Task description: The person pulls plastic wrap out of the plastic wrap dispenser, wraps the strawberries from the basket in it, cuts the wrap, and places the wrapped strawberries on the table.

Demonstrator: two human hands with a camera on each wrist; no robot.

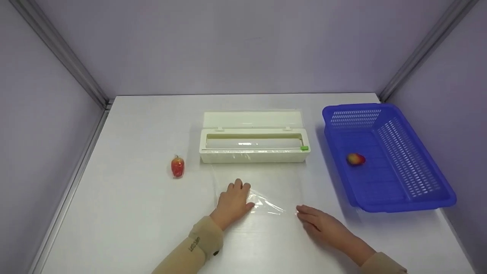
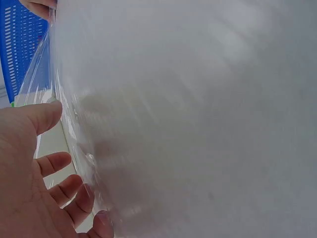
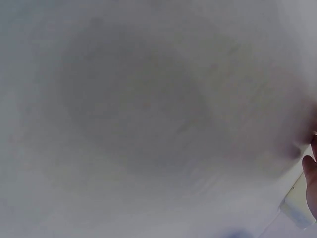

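Note:
A sheet of clear cling film [image 1: 266, 201] stretches over the white table from the cling film dispenser [image 1: 255, 156], whose lid stands back and whose roll shows inside. My left hand [image 1: 233, 201] rests on the film's left part; in the left wrist view its fingers [image 2: 67, 191] are loosely bent and spread along the film's edge, thumb apart. At the near right corner, my right hand [image 1: 323, 228] pinches the film between thumb and fingers. Creases run between both hands. In the right wrist view only a bit of the right hand [image 3: 311, 173] shows at the edge.
A red and yellow toy fruit [image 1: 177, 167], with a shiny wrap-like surface, lies left of the dispenser. To the right stands a blue basket [image 1: 342, 186] holding another red and yellow fruit [image 1: 355, 159]. A green slider [image 1: 304, 148] sits at the dispenser's right end. Walls enclose the table's back and sides.

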